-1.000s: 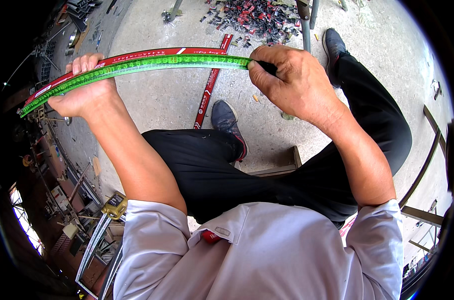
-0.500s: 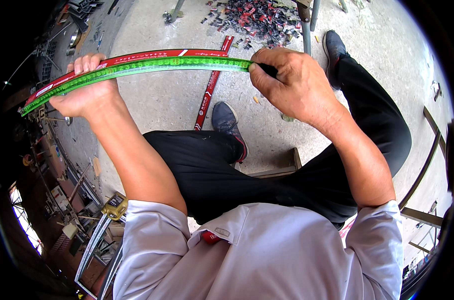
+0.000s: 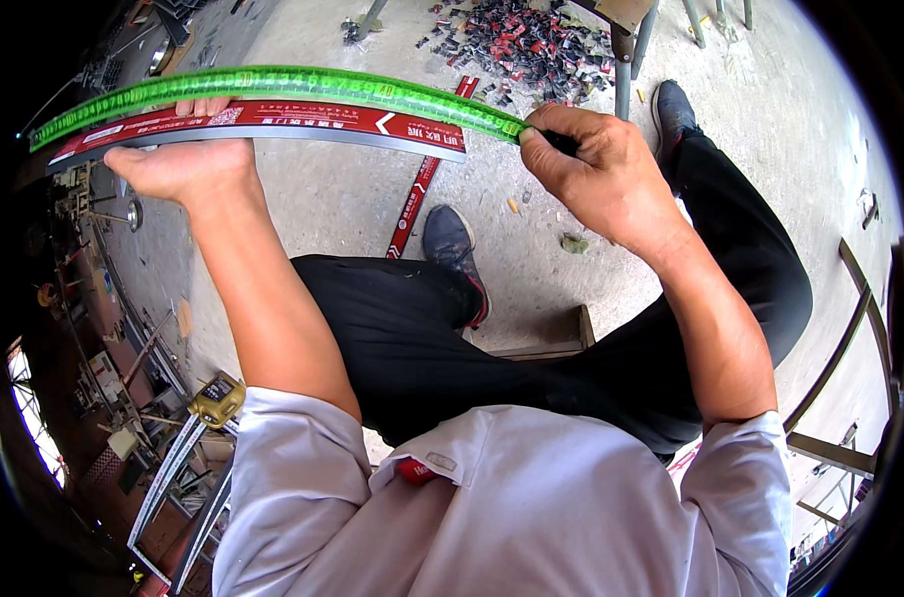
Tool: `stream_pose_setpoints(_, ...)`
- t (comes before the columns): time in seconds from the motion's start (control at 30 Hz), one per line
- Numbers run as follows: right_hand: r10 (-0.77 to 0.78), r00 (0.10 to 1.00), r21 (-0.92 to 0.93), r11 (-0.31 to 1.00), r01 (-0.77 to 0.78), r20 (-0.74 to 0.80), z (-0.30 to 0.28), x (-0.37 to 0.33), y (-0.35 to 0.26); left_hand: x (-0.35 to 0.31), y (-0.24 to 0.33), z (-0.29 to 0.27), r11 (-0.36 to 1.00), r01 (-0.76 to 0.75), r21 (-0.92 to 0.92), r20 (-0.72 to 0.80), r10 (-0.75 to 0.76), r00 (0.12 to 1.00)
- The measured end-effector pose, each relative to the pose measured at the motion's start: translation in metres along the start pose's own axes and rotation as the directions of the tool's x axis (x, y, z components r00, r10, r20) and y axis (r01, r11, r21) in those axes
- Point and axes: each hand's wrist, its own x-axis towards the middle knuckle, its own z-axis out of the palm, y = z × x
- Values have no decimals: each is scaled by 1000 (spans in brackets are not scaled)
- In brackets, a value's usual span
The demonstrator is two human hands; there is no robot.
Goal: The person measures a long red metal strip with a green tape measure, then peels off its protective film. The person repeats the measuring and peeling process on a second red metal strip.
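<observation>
Head view: a green tape-measure blade (image 3: 302, 82) is up in the air in front of the person, bowed, running from far L across to the R hand (image 3: 601, 174). The R hand is closed, pinching the blade's R end btwn thumb & forefinger; a dark bit shows in the grip, too hidden to ID.

Just below the blade in view is a red-and-grey strip (image 3: 298, 113), roughly parallel, its R end short of the R hand. The L hand (image 3: 198, 171) grips it: thumb on the near side, fingertips showing past the far edge, next to the blade.

Under both, on the concrete floor (image 3: 327, 204), lies a 2nd red strip (image 3: 410, 209), set crosswise, partly hidden by the held pcs. Its lower end is near the L shoe (image 3: 448, 239); R shoe (image 3: 675, 107) is well apart, out to the R.

Beyond: a pile of red/black scraps (image 3: 521, 45), w/ a metal leg (image 3: 623, 85) beside it. Lower L, a yellow-and-black device (image 3: 216, 400) sits near the L elbow.
</observation>
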Motion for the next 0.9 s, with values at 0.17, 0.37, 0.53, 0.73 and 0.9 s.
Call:
stream_pose_setpoints(0.17, 34, 999, 106, 994, -33, -5, -3, 8, -1, 40, 10, -39, 977, 205, 58, -103, -198, 975)
stream_pose_setpoints(0.37, 150, 989, 63, 987, -150, -2, 2, 10, 21, 62, -46, -121, 650, 290, 703, -295, -104, 950)
stream_pose_setpoints(0.53, 297, 954, 57, 952, -299, 42, 9, 19, 35, 2, -134, -200, -258, 179, 950, -251, -280, 927)
stream_pose_setpoints(0.73, 379, 922, -17, 925, -379, 80, 24, 32, 68, -73, -228, -280, -429, 0, 903, -238, -500, 833)
stream_pose_setpoints(0.9, 456, 887, -107, 888, -448, 73, 33, 40, 90, -93, -268, -288, -429, -124, 895, -123, -504, 855)
